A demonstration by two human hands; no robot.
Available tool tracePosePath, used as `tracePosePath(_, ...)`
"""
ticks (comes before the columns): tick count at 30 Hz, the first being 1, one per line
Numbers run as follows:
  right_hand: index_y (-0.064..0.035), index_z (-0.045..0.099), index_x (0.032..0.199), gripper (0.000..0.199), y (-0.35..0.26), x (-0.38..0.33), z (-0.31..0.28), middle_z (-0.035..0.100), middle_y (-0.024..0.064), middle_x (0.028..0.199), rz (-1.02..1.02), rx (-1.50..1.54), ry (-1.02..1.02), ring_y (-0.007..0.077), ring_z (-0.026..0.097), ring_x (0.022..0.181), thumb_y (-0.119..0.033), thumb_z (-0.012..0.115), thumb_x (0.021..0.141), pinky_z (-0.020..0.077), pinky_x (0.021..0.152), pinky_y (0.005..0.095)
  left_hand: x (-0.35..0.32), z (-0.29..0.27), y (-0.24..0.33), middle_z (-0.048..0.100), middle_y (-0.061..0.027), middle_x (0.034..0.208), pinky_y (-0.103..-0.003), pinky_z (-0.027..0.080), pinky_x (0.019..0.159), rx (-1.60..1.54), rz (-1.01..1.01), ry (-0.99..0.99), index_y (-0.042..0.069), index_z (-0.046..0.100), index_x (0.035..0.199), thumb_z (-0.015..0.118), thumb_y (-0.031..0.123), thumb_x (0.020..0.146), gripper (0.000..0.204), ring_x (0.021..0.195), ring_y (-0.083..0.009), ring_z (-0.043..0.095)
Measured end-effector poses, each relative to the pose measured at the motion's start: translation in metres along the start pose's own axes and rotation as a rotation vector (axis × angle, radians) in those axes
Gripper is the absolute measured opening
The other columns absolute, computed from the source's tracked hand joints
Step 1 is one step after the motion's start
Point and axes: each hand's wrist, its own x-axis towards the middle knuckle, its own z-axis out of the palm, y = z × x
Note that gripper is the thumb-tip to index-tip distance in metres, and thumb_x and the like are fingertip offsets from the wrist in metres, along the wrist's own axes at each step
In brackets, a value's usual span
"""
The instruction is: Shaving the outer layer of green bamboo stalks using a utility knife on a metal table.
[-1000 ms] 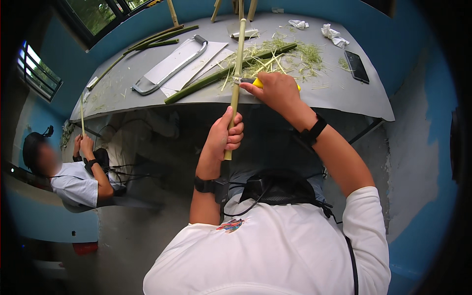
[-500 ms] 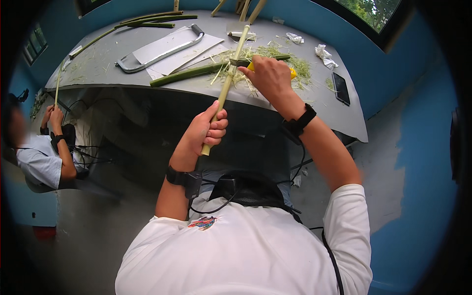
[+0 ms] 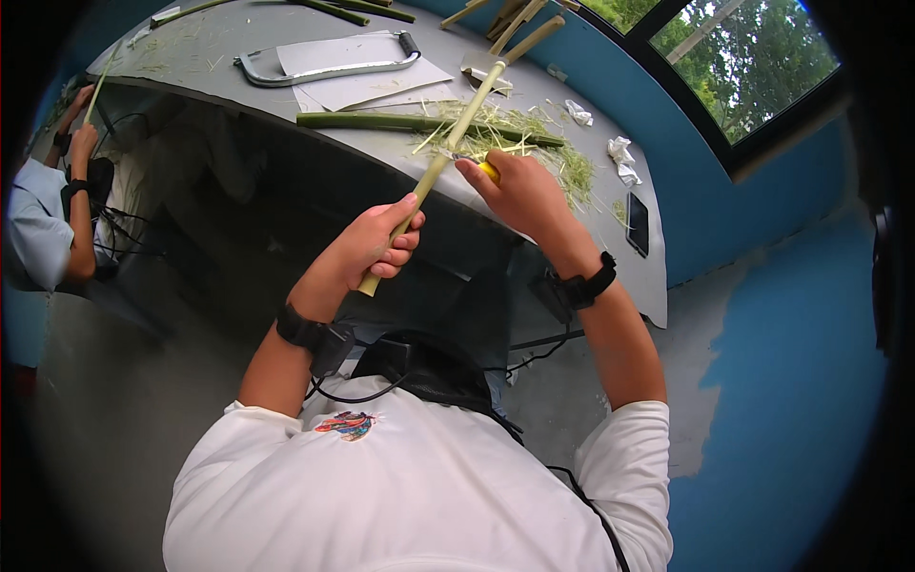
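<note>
A pale, peeled bamboo stick (image 3: 470,116) slants up and away from me, its near end by my lap and its far part over the table. My left hand (image 3: 378,238) is wrapped round it close to the near end. In my right hand (image 3: 522,195) is a knife with a yellow handle (image 3: 489,172); its blade lies against the stick just beyond my left hand. Under the stick, a green bamboo pole (image 3: 367,121) lies across the table, partly covered by thin pale shavings (image 3: 572,170).
A hacksaw (image 3: 329,72) rests on white paper (image 3: 400,93) on the grey table (image 3: 205,71). Bamboo pieces (image 3: 524,33) stick up at the back. Crumpled tissue (image 3: 623,157) and a phone (image 3: 638,227) lie at the right. Another person (image 3: 43,214) sits at far left, holding a thin strip.
The knife has moved along the stick toward me, nearer my left hand. The whole view has turned, bringing more of the window into sight.
</note>
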Motion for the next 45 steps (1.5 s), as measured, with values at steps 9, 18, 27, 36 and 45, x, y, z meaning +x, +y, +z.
tracePosePath(9, -0.0064, 0.070, 0.087, 0.064, -0.003, 0.029, 0.012, 0.075, 0.0138, 0.074, -0.181, -0.342, 0.136, 0.0369, 0.076, 0.068, -0.068, 0.066, 0.104, 0.0587, 0.062, 0.0479, 0.003, -0.003, -0.004, 0.036, 0.0092, 0.072, -0.017, 0.021, 0.039, -0.047, 0.036, 0.018, 0.017, 0.048, 0.099, 0.052, 0.056, 0.118, 0.044, 0.051, 0.0011, 0.026)
tracePosePath(18, -0.0055, 0.073, 0.094, 0.054, 0.015, 0.040, -0.009, 0.077, 0.0163, 0.079, 0.027, -0.442, 0.259, 0.0386, 0.078, 0.075, -0.059, 0.073, 0.103, 0.0601, 0.069, 0.0500, -0.009, -0.008, -0.009, 0.037, 0.0097, 0.071, -0.018, 0.022, 0.038, -0.090, -0.103, -0.043, 0.016, 0.050, 0.098, 0.054, 0.055, 0.118, 0.044, 0.049, 0.0016, 0.026)
tracePosePath(27, 0.0060, 0.068, 0.086, 0.079, -0.014, 0.012, -0.008, 0.068, 0.0290, 0.080, 0.041, 0.021, -0.044, 0.0492, 0.064, 0.076, -0.067, 0.055, 0.113, 0.0505, 0.073, 0.0556, -0.005, -0.012, -0.005, 0.039, 0.0094, 0.072, -0.018, 0.023, 0.039, -0.033, -0.051, -0.023, 0.016, 0.052, 0.101, 0.053, 0.056, 0.118, 0.044, 0.049, 0.0012, 0.028)
tracePosePath(36, 0.0000, 0.071, 0.090, 0.066, -0.002, 0.007, 0.015, 0.073, 0.0258, 0.078, -0.087, -0.211, -0.006, 0.0492, 0.073, 0.078, -0.062, 0.061, 0.111, 0.0566, 0.073, 0.0583, -0.003, 0.009, -0.007, 0.041, 0.0073, 0.075, -0.022, 0.028, 0.044, 0.264, 0.032, 0.163, 0.016, 0.051, 0.100, 0.050, 0.053, 0.118, 0.041, 0.054, -0.0021, 0.034)
tracePosePath(45, -0.0017, 0.070, 0.086, 0.067, 0.067, 0.034, -0.027, 0.076, 0.0237, 0.082, 0.126, -0.436, 0.294, 0.0439, 0.077, 0.080, -0.065, 0.064, 0.108, 0.0586, 0.073, 0.0542, -0.015, 0.008, -0.019, 0.038, 0.0082, 0.074, -0.021, 0.025, 0.040, 0.068, -0.095, -0.002, 0.017, 0.049, 0.099, 0.051, 0.055, 0.118, 0.042, 0.051, -0.0012, 0.029)
